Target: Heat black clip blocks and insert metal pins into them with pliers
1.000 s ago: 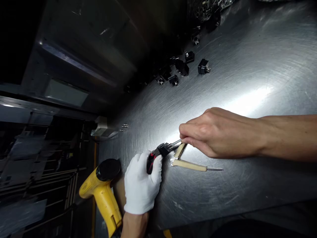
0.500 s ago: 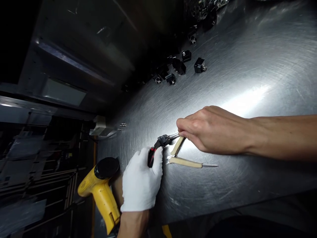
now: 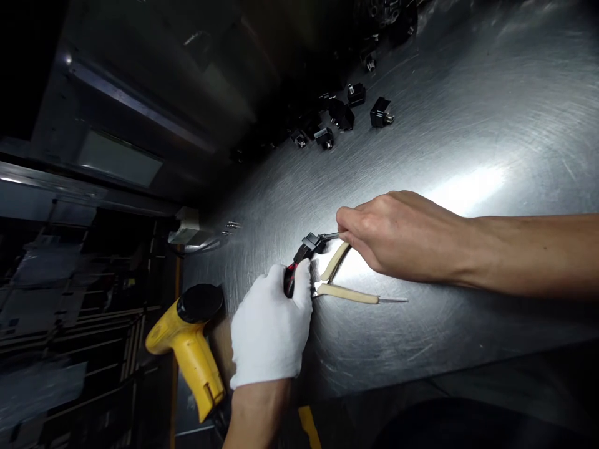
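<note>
My left hand (image 3: 272, 324), in a white glove, is closed around a dark tool with red parts (image 3: 291, 279). At the far end of that tool sits a small black part (image 3: 311, 242). My bare right hand (image 3: 397, 237) is closed on a thin metal tool (image 3: 330, 236), whose tip meets the black part; most of the tool is hidden in the fist. Beneath and beside my right hand, cutters with cream handles (image 3: 350, 294) lie spread on the metal table (image 3: 421, 349), one handle partly under the fingers.
Several black connector pieces (image 3: 382, 113) lie along the back of the table. A yellow heat gun or scanner-like tool (image 3: 198, 368) with a black head is at the left. Small metal pins (image 3: 233, 224) lie near a pale box (image 3: 188, 226).
The view has shifted slightly. The black part between my hands has tilted a little, and the thin metal tool now looks thicker and touches it at a different angle. Both hands keep their hold.
</note>
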`<state>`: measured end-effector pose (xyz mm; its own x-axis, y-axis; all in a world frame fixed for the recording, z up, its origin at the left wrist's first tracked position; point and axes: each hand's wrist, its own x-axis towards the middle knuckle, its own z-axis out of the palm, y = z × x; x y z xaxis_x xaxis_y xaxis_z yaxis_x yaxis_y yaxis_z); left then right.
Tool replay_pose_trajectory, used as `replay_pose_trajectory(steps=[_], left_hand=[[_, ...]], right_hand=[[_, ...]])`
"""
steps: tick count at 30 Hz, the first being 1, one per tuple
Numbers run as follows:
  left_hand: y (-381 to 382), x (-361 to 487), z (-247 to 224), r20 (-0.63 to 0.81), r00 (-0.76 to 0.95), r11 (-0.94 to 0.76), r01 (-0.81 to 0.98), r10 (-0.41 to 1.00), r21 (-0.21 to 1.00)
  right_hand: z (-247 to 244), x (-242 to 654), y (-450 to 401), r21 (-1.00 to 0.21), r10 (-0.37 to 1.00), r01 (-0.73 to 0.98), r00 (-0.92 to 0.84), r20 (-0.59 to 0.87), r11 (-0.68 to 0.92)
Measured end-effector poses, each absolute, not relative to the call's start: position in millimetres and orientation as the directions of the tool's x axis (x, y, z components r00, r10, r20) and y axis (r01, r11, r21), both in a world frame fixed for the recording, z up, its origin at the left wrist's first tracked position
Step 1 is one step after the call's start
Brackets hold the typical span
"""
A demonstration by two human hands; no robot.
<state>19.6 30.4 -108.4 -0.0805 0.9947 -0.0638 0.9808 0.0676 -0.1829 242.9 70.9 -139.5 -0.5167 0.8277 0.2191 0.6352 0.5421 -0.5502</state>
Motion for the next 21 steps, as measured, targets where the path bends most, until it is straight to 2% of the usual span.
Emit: replay_pose_trajectory(steps=[5, 11, 16, 21], left_hand=[[27, 16, -113, -0.008, -0.075, 0.072, 0.978, 0.997, -0.196], [20, 0, -123, 0.086, -0.016, 0.026, 0.992, 0.996, -0.121], [23, -17, -124, 0.106, 0.148, -0.142, 0.988, 0.983, -0.068], [29, -38, -123, 0.053, 0.331, -0.33, 0.944, 0.942, -0.019]], right_hand=[[-140, 243, 68, -0.571, 0.846, 0.636, -0.478, 0.237, 0.519], [-139, 246, 68, -0.613, 0.818, 0.561, -0.499, 0.285, 0.556], [-138, 252, 74, -0.621, 0.778, 0.507, -0.553, 0.298, 0.598], [-135, 258, 79, -0.63, 0.72, 0.435, -0.623, 0.305, 0.643]])
